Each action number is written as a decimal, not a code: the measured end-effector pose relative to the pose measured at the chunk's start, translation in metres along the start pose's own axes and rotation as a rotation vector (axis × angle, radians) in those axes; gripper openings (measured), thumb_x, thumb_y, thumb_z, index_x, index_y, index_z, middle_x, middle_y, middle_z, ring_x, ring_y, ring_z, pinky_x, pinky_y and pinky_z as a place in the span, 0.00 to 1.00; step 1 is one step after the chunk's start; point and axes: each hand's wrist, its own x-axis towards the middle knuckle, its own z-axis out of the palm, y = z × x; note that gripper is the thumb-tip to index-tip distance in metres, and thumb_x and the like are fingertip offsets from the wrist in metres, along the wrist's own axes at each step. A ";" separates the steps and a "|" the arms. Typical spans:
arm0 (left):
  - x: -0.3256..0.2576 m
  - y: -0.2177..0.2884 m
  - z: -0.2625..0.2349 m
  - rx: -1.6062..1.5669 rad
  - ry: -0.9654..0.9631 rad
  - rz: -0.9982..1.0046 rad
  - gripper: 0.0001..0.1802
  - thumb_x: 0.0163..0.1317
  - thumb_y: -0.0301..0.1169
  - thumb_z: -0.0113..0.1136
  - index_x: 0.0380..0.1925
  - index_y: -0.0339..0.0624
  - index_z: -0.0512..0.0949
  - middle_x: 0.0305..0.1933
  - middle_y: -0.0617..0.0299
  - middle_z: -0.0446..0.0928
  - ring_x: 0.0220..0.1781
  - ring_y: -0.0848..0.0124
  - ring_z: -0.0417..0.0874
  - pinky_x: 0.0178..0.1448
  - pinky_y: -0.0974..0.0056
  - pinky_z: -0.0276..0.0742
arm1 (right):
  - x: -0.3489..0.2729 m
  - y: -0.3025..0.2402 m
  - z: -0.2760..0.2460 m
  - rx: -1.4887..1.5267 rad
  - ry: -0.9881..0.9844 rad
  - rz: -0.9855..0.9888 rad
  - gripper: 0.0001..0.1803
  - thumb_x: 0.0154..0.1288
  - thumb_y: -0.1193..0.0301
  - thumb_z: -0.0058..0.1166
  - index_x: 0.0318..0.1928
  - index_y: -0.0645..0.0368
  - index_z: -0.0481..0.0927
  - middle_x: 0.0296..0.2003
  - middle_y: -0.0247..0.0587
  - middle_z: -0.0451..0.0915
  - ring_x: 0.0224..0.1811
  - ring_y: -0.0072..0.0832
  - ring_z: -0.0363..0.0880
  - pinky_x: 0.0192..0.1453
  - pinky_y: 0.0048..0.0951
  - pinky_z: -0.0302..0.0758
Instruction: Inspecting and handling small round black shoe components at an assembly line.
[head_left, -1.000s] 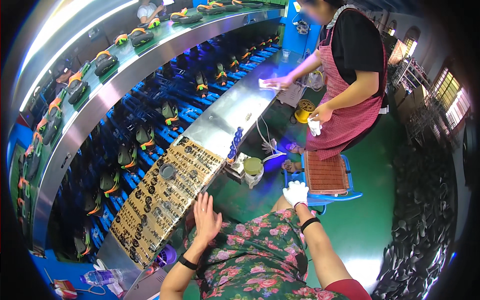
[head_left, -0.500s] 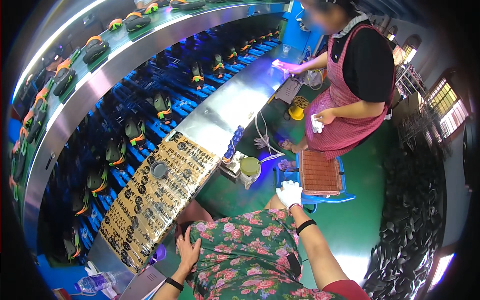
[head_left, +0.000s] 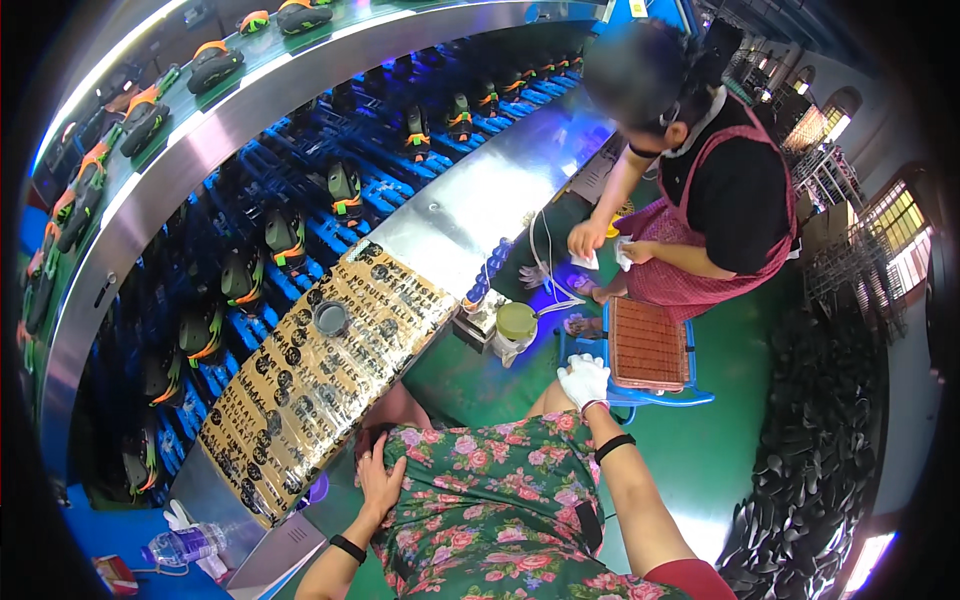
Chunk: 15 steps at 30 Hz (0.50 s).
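Since the earlier frames the left hand [head_left: 381, 481] has come off the patterned sheet [head_left: 330, 375] on the counter [head_left: 470, 205] and now lies flat on the floral apron [head_left: 500, 510] at the lap, fingers [head_left: 372, 462] spread and released, holding nothing. Right hand [head_left: 584, 380], in a white glove, has barely shifted — it sits at the near edge of the blue tray [head_left: 650, 395], touching or just beside the brown ridged mat [head_left: 648, 343] that lies in it; whether its fingers are closed on the rim cannot be told. With one hand withdrawn to the lap, the work appears paused, the mat left resting in the tray.

A co-worker [head_left: 715, 200] in a red apron has bent lower over the counter's end, both hands on small white pieces. Behind the counter, shoes [head_left: 345, 188] ride a blue conveyor [head_left: 300, 225]; more pass on the upper belt [head_left: 215, 65].

Hard to make out — the small round lid [head_left: 330, 318] on the sheet, the green-capped pot [head_left: 516, 325] and its contents, and the dark heap [head_left: 810, 480] on the floor at right. Fisheye rim cuts off the bottle [head_left: 185, 547] at lower left.
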 end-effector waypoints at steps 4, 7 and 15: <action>0.001 0.009 -0.004 -0.006 -0.022 -0.029 0.36 0.63 0.43 0.65 0.71 0.48 0.69 0.75 0.38 0.62 0.75 0.41 0.63 0.76 0.46 0.59 | 0.000 0.005 0.003 0.005 0.029 0.012 0.20 0.62 0.53 0.54 0.44 0.54 0.83 0.46 0.43 0.81 0.54 0.45 0.77 0.57 0.53 0.69; 0.001 -0.001 0.002 0.012 -0.013 -0.025 0.37 0.62 0.43 0.66 0.71 0.48 0.69 0.75 0.39 0.62 0.75 0.41 0.62 0.76 0.46 0.58 | -0.003 0.007 0.006 0.009 0.057 0.008 0.20 0.62 0.53 0.54 0.44 0.54 0.83 0.47 0.44 0.81 0.54 0.46 0.77 0.57 0.54 0.69; 0.009 -0.013 -0.016 -0.301 0.043 -0.008 0.29 0.57 0.38 0.72 0.59 0.45 0.81 0.51 0.45 0.83 0.53 0.54 0.84 0.60 0.54 0.78 | -0.009 0.011 0.004 -0.002 0.023 -0.002 0.22 0.61 0.52 0.54 0.50 0.50 0.85 0.50 0.43 0.82 0.56 0.45 0.76 0.56 0.53 0.70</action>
